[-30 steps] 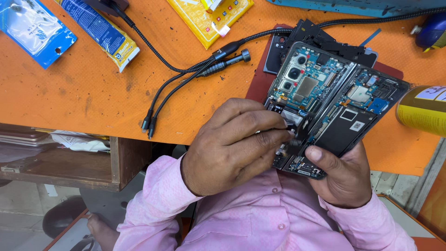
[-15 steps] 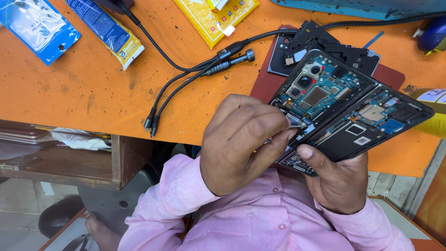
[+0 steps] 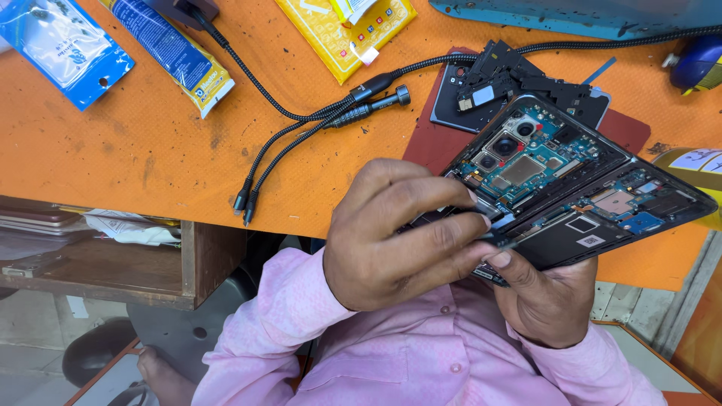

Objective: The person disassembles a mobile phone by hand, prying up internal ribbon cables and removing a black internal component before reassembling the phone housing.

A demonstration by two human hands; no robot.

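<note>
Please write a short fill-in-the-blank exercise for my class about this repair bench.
1. The right hand holds an opened ___ with bare circuit boards.
2. The left hand pinches a thin tool, and its sleeve is ___.
3. The table is ___ in colour.
Missing words: phone; pink; orange.

The opened phone (image 3: pixel 571 188) was held above the near table edge (image 3: pixel 150 150), right of the cables (image 3: pixel 301 135). Loose parts (image 3: pixel 511 75) lay beyond it; packets (image 3: pixel 158 53) lay far left.
</note>
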